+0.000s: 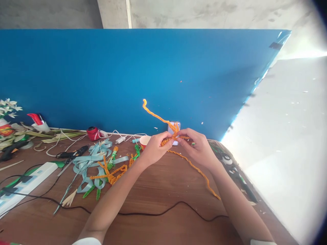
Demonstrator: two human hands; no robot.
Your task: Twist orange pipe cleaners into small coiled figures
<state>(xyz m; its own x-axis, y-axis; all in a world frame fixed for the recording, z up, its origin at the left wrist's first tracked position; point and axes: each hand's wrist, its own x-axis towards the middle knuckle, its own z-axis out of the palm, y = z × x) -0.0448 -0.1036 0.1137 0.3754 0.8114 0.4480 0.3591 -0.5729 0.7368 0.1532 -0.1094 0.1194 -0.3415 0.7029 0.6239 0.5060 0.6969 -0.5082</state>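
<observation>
Between my two hands, above the table, is a twisted bundle of fuzzy orange pipe cleaners. My left hand is closed on its coiled lower left part, thumb and forefinger pinching. From the right, my right hand pinches a strand of the same bundle with its fingertips. One long strand sticks up and to the left, ending in a small hook. Another strand trails down to the right, toward my right forearm. Behind the bundle stands a phone, partly hidden by it.
Blue ribbon lies tangled with orange and green pipe-cleaner pieces left of my forearm. A white power strip is at the left. A black cable crosses the table. A paper cup stands behind my left hand, before a blue panel.
</observation>
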